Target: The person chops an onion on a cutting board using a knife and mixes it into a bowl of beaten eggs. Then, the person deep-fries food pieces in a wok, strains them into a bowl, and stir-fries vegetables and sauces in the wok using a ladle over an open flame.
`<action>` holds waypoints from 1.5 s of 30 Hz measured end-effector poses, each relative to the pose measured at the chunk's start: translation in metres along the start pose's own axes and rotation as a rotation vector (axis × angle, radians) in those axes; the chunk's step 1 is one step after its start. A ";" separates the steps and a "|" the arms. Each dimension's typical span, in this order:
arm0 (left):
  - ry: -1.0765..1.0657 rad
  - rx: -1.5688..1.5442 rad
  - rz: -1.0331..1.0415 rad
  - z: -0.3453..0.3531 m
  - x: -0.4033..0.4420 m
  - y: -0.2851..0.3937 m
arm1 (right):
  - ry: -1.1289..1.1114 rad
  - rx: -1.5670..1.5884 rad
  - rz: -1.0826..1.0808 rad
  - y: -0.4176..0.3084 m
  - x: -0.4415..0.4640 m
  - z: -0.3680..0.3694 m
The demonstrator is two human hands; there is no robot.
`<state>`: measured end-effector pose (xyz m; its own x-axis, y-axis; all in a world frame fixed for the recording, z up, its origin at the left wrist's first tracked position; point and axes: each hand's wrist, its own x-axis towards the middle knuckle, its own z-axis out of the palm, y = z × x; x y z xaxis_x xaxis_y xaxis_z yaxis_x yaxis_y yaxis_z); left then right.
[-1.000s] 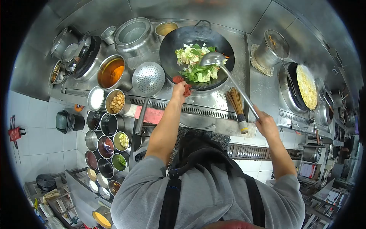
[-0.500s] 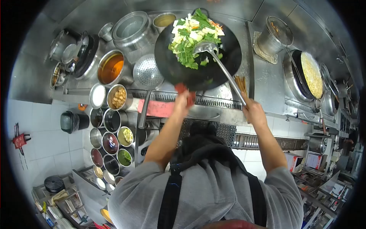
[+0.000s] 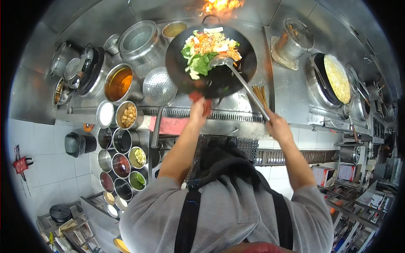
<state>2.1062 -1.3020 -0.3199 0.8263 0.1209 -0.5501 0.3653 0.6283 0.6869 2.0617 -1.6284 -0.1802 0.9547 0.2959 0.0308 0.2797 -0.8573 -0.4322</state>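
My left hand (image 3: 198,111) is closed round a red cloth (image 3: 206,107) at the near edge of a black wok (image 3: 179,69), gripping the wok through it. The wok's loop handle (image 3: 211,17) sticks up at the far side. Inside it lie leafy greens (image 3: 200,64), pale pieces and orange shreds (image 3: 213,43). My right hand (image 3: 278,127) is wrapped round the end of a long metal ladle (image 3: 249,87). The ladle's bowl sits against the food, right of the greens.
Flames (image 3: 221,6) rise behind the wok. A perforated skimmer (image 3: 160,86) lies to its left, beside a pot of orange liquid (image 3: 120,84). Several ingredient containers (image 3: 122,165) stand at lower left. A pan of noodles (image 3: 337,79) and a metal pot (image 3: 296,40) are on the right.
The food has turned over: orange shreds now lie on top where greens and white pieces were. Flames have appeared behind the wok. Both hands keep their grips.
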 end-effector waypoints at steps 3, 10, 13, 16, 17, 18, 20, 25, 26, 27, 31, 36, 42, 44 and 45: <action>0.022 -0.030 0.036 0.014 -0.046 0.019 | -0.041 0.209 0.091 -0.012 -0.029 -0.040; -0.038 -0.020 -0.001 0.006 0.067 0.036 | -0.064 0.242 0.265 0.003 -0.038 -0.051; -0.011 0.021 0.012 0.015 0.064 0.036 | -0.124 0.157 0.260 0.014 -0.025 -0.045; 0.048 0.109 0.029 0.015 0.043 0.048 | -0.064 0.084 0.123 0.021 -0.032 -0.045; 0.063 0.164 0.037 0.005 0.036 0.047 | -0.066 0.061 0.074 0.031 -0.037 -0.042; 0.144 0.203 0.079 -0.012 0.031 0.041 | -0.095 0.058 0.134 0.038 -0.041 -0.036; 0.448 0.402 0.331 -0.033 -0.021 0.046 | -0.119 -0.001 0.093 0.056 -0.039 -0.027; 0.774 0.864 0.196 -0.144 -0.040 -0.020 | -0.145 0.523 0.256 -0.014 -0.004 -0.018; 0.813 1.036 0.277 -0.148 -0.043 -0.025 | -0.190 0.698 0.241 -0.039 0.007 -0.020; 0.841 1.214 0.363 -0.154 -0.043 -0.026 | -0.228 0.876 0.232 -0.065 0.017 -0.020; 0.774 1.120 0.327 -0.151 -0.038 -0.022 | -0.395 1.083 0.248 -0.145 0.046 -0.024; 0.758 1.149 0.355 -0.153 -0.042 -0.021 | -0.467 1.306 0.247 -0.165 0.062 -0.008; 0.770 1.149 0.545 -0.157 -0.061 -0.020 | -0.006 -0.067 -0.109 -0.024 0.104 0.007; 0.742 1.185 0.638 -0.164 -0.063 -0.011 | -0.038 -0.108 -0.062 -0.024 0.096 -0.018; 0.746 1.211 0.607 -0.158 -0.072 -0.008 | -0.024 -0.109 -0.045 -0.010 0.083 -0.019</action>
<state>1.9766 -1.1943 -0.3606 0.7141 0.6938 0.0934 0.4874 -0.5885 0.6451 2.1403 -1.6031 -0.1558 0.9386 0.3440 0.0254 0.3327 -0.8835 -0.3298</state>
